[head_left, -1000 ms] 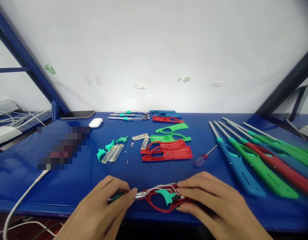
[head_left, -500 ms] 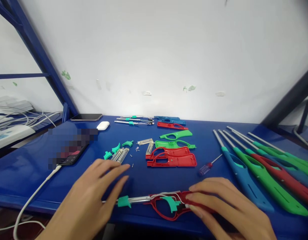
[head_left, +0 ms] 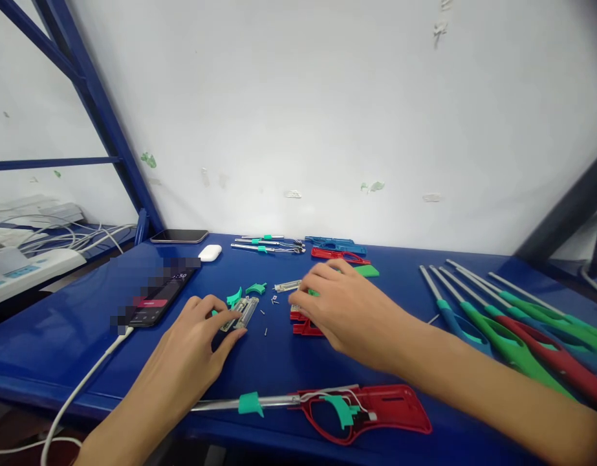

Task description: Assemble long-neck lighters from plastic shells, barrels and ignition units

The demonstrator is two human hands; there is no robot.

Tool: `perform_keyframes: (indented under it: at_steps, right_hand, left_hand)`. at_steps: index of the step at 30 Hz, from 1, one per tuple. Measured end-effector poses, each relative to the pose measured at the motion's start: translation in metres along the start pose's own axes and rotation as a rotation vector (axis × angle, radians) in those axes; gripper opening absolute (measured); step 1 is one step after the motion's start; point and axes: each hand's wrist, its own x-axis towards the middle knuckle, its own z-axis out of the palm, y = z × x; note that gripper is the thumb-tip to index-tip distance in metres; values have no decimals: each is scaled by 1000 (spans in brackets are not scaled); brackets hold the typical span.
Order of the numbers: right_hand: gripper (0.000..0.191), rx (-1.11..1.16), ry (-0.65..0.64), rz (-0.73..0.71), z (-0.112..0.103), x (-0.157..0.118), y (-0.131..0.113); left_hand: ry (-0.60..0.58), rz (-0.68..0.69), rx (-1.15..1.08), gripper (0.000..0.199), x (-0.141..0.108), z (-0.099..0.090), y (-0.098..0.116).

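My left hand (head_left: 196, 333) is at the clear plastic fuel tanks (head_left: 247, 312), thumb and forefinger apart at their near end. Curled fingers of my right hand (head_left: 334, 301) reach down over the stacked red handle halves (head_left: 308, 329) and a small clear part beside them; what they grip, if anything, is hidden. Along the front edge lies an open red lighter half (head_left: 400, 408), untouched. In it are a metal tube (head_left: 273, 400), white wires and a green trigger (head_left: 344, 412). A green sleeve (head_left: 250, 403) sits on the tube.
Assembled lighters (head_left: 516, 343) fan out at the right. Loose green triggers (head_left: 255, 288) and tiny screws (head_left: 266, 332) lie mid-table. Metal tubes with wires (head_left: 269, 247) and blue shells (head_left: 334, 244) are at the back. A charging phone (head_left: 157, 301) and a white case (head_left: 210, 253) stand left.
My right hand has left the red lighter half and moved up and left to the stacked halves. My left hand has moved over to the clear tanks. The view has shifted slightly.
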Motion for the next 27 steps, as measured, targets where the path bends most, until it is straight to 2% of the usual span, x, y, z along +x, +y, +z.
perform_keyframes:
  at_steps: [5, 9, 12, 16, 20, 23, 27]
  right_hand:
    - [19, -51, -90, -24, 21, 53, 19]
    - [29, -67, -172, -5, 34, 73, 32]
    - [32, -43, -205, -8, 36, 76, 39]
    - [30, 31, -204, -81, 31, 72, 44]
    - [31, 59, -189, -116, 32, 73, 43]
    - [31, 42, -185, -59, 38, 75, 44]
    - [31, 66, -181, -57, 38, 75, 46]
  left_hand:
    - [-23, 3, -24, 32, -1, 1, -1]
    - [-5, -45, -35, 31, -3, -1, 4]
    - [30, -100, -55, 33, -3, -7, 10]
    - [59, -153, -92, 31, -2, -20, 15]
    - [107, -275, -210, 32, -2, -31, 18]
    - [133, -368, -297, 35, 0, -32, 16]
    - [158, -402, -394, 39, 3, -31, 12]
